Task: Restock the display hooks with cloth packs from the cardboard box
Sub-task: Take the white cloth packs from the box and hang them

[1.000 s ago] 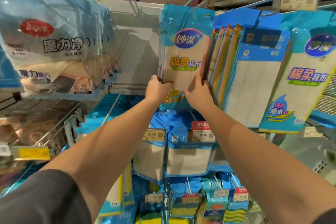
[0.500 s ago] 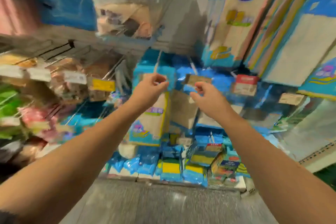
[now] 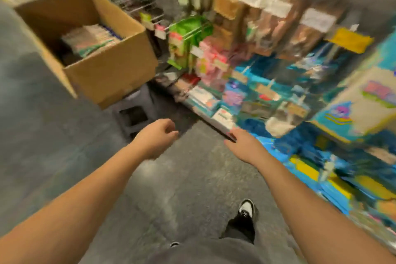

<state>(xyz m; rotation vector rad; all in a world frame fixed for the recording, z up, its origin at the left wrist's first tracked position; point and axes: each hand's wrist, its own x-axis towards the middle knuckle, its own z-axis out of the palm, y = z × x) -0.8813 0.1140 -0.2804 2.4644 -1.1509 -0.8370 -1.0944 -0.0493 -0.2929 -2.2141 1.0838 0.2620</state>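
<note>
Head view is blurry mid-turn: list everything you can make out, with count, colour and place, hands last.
cardboard box: one, brown, open, upper left, on a dark stool
cloth packs: a stack, pale with mixed edges, inside the box; count unclear
stool: one, dark grey, under the box
hanging packs: many, blue, green, pink and tan, on the display at right; blurred
floor: grey
shoe: one, black and white, lower centre
left hand: empty, fingers loosely curled
right hand: empty, relaxed

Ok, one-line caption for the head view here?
Empty left hand and right hand over the aisle floor, cardboard box of cloth packs ahead left.
</note>
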